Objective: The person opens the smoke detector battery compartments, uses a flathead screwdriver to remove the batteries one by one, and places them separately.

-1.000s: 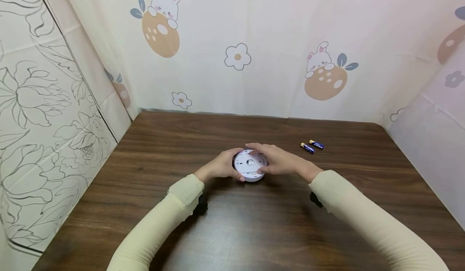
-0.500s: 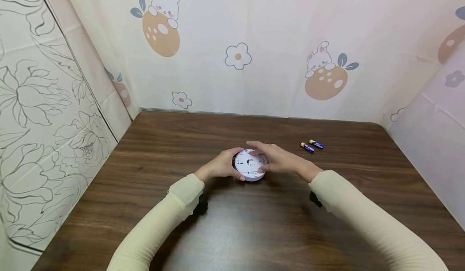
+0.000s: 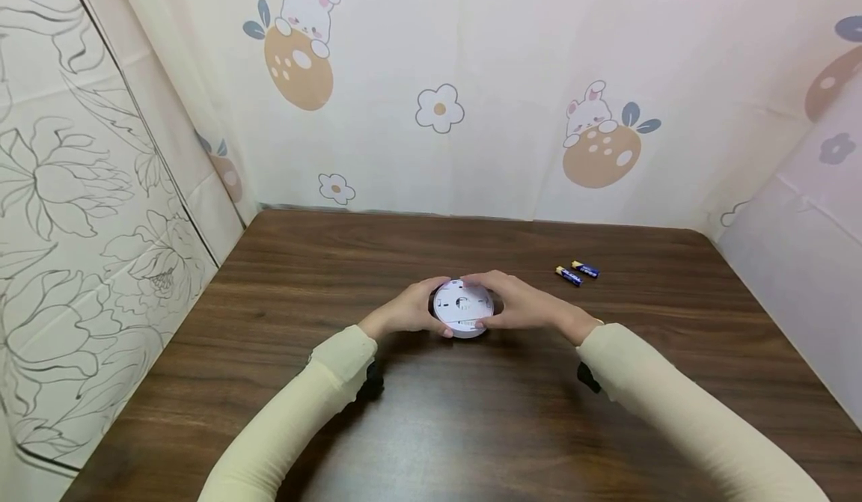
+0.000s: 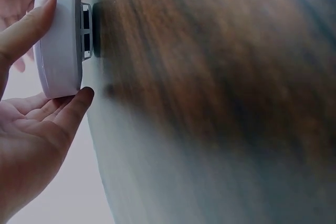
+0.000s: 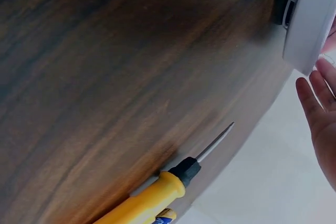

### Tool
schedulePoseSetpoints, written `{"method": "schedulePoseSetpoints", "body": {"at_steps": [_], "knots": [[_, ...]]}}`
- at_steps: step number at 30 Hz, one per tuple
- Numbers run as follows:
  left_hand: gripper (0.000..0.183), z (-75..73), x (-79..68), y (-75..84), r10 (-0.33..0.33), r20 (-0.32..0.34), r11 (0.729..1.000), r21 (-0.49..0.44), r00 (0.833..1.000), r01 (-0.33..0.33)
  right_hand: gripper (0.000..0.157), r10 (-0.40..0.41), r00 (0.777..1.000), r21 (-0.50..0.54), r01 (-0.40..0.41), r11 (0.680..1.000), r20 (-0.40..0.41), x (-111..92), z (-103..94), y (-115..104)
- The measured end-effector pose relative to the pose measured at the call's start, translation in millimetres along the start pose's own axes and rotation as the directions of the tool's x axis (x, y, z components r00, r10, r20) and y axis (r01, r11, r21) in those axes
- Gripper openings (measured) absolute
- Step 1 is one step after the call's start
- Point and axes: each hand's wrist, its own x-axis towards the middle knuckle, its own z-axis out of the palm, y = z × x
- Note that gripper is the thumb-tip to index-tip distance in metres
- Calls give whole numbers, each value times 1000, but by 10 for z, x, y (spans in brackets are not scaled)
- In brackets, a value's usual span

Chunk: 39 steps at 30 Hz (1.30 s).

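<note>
In the head view a white round smoke detector (image 3: 463, 307) is just above the table, its flat slotted face turned up. In the left wrist view its vented grille (image 4: 87, 30) faces the tabletop. My left hand (image 3: 409, 307) grips the left side of the rim, thumb at the near edge and fingers behind. On the other side my right hand (image 3: 521, 304) curves round the rim, thumb near the front and fingers at the back. The right wrist view has the right fingertips (image 5: 304, 87) close to the detector's edge.
Two blue-and-yellow batteries (image 3: 569, 275) lie on the brown wooden table (image 3: 431, 427) at the back right. A yellow-handled screwdriver (image 5: 152, 198) shows in the right wrist view, lying beside a battery. Patterned curtains (image 3: 377, 60) hang behind and beside the table.
The right hand has shifted from fingers and thumb over the detector's top face out to its rim. The left hand keeps its hold; the batteries stay put.
</note>
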Motion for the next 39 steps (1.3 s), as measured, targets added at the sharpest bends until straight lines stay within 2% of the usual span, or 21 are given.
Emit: {"method": "schedulePoseSetpoints", "body": {"at_steps": [3,7,11,16,27,39], "knots": [[94,7,-11,-15,2,-2,1000,-7,1000,-2,79,8,1000,-20,-8,1000,-7,-34,9,27],[100,7,-22,-39,-32,8,999,-31,999,32,82,35,999,-47,-35,998,-9,-46,21,86],[88,-8,-46,-39,-46,6,996,-73,999,47,77,61,998,-42,-60,997,4,-47,29,118],[73,-29,-68,-47,-25,-12,995,-102,1000,23,73,96,995,-34,-95,995,24,-52,28,115],[65,-72,-47,-23,-5,-18,998,-55,1000,4,73,149,988,2,-149,989,36,-26,-2,94],[64,-105,33,-28,24,-26,996,89,999,-21,71,117,993,17,-118,993,2,13,0,88]]}}
